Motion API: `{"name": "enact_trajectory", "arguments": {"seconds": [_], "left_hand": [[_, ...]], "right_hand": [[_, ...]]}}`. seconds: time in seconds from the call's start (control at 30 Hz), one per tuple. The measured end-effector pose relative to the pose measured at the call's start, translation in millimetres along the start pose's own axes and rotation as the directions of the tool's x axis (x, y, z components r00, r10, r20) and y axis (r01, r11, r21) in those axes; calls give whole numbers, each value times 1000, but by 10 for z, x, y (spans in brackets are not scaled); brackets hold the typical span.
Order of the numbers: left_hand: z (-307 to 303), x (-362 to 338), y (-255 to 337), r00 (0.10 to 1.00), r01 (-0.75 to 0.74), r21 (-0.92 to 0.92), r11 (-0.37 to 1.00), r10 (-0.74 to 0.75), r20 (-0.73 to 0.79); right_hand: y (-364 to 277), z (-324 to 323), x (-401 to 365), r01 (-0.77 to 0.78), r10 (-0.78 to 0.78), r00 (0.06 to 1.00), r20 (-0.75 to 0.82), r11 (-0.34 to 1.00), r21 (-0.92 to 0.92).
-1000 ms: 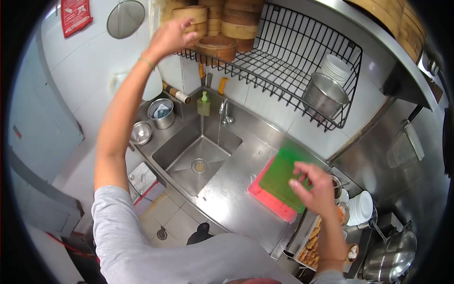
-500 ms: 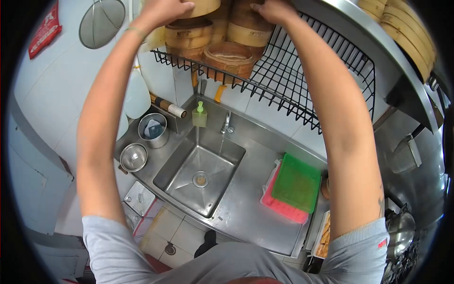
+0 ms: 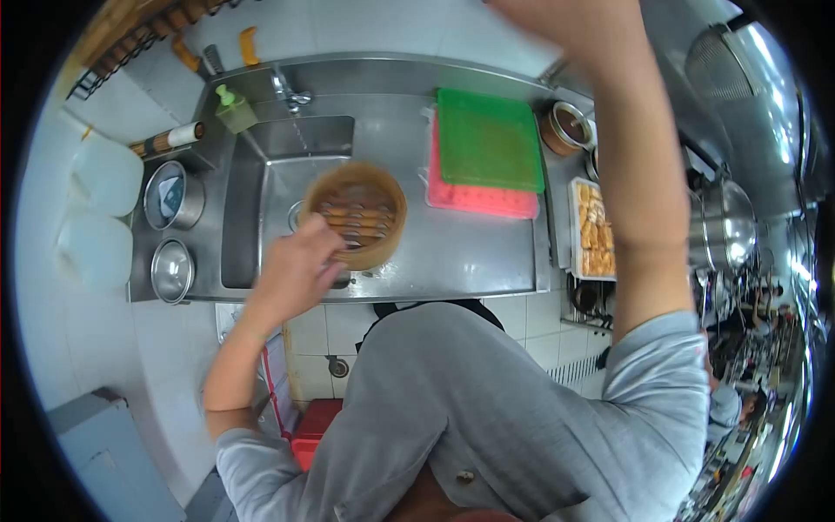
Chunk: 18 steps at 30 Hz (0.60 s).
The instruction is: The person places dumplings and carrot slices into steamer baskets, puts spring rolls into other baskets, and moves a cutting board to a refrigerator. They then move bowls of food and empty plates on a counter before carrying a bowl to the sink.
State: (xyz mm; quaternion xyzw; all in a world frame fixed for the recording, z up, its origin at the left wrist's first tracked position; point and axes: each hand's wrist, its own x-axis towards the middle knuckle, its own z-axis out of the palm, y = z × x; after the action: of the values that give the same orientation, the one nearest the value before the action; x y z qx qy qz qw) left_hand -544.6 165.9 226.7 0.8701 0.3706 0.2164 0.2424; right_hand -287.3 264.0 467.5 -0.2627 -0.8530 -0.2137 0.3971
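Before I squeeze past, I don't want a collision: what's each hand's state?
Left hand: holding the steamer by its rim.
Right hand: blurred, cut off; can't tell.

Through my feed I saw a plain grey shirt (image 3: 487, 383), softly creased, spreading across the lower middle of the frame, with a small round button-like spot (image 3: 465, 477) near the bottom edge. Both sleeves were short and of the same grey: the left sleeve (image 3: 252, 470) bunched at lower left, the right sleeve (image 3: 657, 383) deeply wrinkled at right. I made out a bare left hand (image 3: 300, 265); the right hand (image 3: 570, 26) was blurred along the top edge.
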Motion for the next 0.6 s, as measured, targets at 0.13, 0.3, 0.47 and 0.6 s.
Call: {"name": "enact_trajectory", "arguments": {"seconds": [0.13, 0.3, 0.47, 0.6], "left_hand": [[1496, 13, -403, 984, -40, 75, 996, 26, 176], [2965, 16, -657, 939, 23, 27, 999, -31, 343], [1243, 608, 66, 989, -75, -16, 997, 77, 129], [-1407, 922, 489, 746, 211, 431, 878, 140, -651]], "right_hand": [[-675, -450, -1896, -276, 278, 935, 219, 960, -39], [-1354, -386, -4034, -636, 637, 696, 332, 761, -128], [-1528, -29, -5462, -815, 834, 407, 372, 516, -265], [-1349, 82, -5589, -795, 881, 186, 435, 395, -461]]}}
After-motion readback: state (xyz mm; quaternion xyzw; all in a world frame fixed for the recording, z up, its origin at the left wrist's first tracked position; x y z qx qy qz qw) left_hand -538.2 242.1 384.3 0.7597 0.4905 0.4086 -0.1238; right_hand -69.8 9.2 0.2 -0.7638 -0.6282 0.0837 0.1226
